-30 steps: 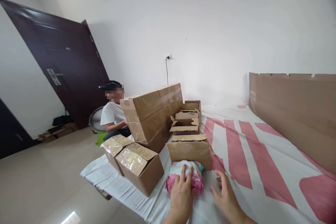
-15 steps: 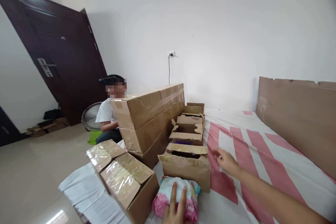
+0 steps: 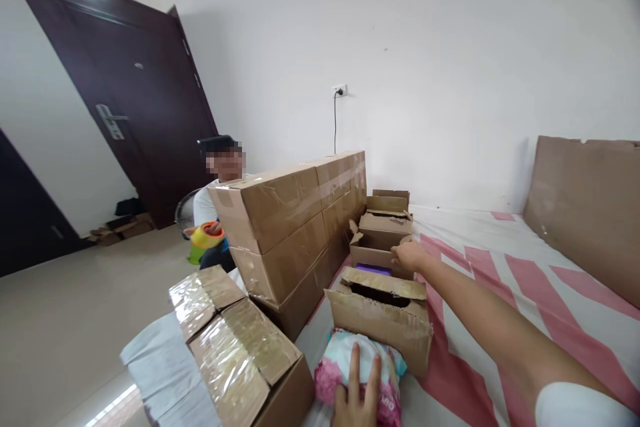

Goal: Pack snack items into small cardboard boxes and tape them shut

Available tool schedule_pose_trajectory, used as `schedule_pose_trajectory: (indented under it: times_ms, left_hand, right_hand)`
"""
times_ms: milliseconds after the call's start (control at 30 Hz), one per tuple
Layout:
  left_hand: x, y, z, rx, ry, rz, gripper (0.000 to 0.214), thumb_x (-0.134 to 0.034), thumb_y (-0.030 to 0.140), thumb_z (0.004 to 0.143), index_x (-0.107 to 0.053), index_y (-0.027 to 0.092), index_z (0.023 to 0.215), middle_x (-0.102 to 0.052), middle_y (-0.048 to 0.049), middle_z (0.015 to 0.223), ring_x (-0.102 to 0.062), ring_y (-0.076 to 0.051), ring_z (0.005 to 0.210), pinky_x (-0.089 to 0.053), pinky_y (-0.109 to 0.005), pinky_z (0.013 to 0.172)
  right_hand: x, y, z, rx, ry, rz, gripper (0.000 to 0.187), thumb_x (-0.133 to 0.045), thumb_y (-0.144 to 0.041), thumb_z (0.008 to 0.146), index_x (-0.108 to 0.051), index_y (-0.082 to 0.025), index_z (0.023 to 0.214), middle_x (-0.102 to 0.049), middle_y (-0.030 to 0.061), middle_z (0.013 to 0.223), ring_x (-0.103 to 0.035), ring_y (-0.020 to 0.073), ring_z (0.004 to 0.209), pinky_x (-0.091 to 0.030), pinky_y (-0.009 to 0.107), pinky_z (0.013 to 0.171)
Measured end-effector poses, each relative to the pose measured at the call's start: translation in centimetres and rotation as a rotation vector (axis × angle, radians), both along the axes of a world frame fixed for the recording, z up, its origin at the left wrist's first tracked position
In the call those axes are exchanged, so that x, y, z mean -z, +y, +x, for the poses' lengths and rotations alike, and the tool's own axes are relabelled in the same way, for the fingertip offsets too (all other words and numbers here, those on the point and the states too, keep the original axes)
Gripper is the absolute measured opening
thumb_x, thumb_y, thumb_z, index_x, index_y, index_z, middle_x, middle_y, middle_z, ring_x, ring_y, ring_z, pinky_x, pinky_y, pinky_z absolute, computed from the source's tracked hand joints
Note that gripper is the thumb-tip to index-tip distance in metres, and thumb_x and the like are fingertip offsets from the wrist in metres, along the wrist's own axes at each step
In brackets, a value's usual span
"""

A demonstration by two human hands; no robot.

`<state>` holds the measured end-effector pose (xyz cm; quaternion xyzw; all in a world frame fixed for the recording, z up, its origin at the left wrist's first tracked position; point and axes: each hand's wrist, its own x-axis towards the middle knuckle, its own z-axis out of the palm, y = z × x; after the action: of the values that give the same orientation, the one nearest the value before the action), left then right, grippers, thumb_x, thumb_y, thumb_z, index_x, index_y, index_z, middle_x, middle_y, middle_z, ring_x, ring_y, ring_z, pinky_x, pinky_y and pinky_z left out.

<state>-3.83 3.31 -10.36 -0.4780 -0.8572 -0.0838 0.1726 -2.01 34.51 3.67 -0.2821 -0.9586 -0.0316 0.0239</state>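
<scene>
Once sorted by bulk around the box stack, note first the white wall rising behind it. Log next the surface, spreading rightward from under the stack, covered in white cloth with red bands. Mark the dark door, well left of the stack and farther back. Add a brown cardboard panel, upright, well to the stack's right. Behind the stack's left end, see a co-worker, partly hidden by it. Along the stack's right side, count three open boxes in a row, including the middle open box and the nearest open box. Before its left end, record two taped boxes, side by side. Find the soft pink, white and turquoise package nearer than the stack, right of its near end, close against the nearest open box. Right of the stack, see the right hand, fingers curled at the middle open box's right edge; unable to make out any grip. Nearer than the stack, note the left hand, fingers spread loosely, resting atop the package. Left of the stack, spot a yellow-orange roll held by the co-worker.
</scene>
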Motion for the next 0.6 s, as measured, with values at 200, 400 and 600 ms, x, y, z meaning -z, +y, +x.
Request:
schedule_pose_trajectory:
  times_ms: [200,400,600]
  left_hand:
    - [-3.2,6.0,-1.4,0.071,-0.378,-0.089,0.087,-0.053,0.003,0.070,-0.027,0.038,0.146,-0.010,-0.0025,0.160,-0.057,-0.034,0.109,-0.043,-0.045,0.092]
    - [-5.3,12.7,-2.5,0.035,-0.509,0.043,0.075,-0.043,0.001,0.081,-0.030,0.036,0.146,-0.010,-0.0064,0.160,-0.051,-0.036,0.118,-0.042,-0.051,0.095]
    - [-4.9,16.7,-3.2,0.074,-0.664,0.211,0.079,-0.050,0.000,0.078,-0.023,0.023,0.149,0.007,-0.0154,0.159,-0.029,-0.039,0.136,-0.030,-0.052,0.108]
  right_hand:
    - [-0.2,3.6,0.7,0.132,0.274,0.006,0.030,-0.056,-0.036,0.092,-0.059,-0.018,0.115,-0.059,0.0078,0.121,-0.059,0.0208,0.104,-0.050,0.044,0.090]
    - [-0.5,4.6,5.1,0.382,0.585,-0.031,0.029,-0.044,-0.023,0.093,-0.060,-0.011,0.114,-0.062,0.0162,0.115,-0.055,0.0255,0.112,-0.041,0.044,0.098]
    - [5.6,-5.7,10.0,0.369,0.646,-0.249,0.028,-0.043,-0.021,0.083,-0.064,-0.016,0.101,-0.069,0.0089,0.091,-0.065,0.0205,0.081,-0.050,0.031,0.072]
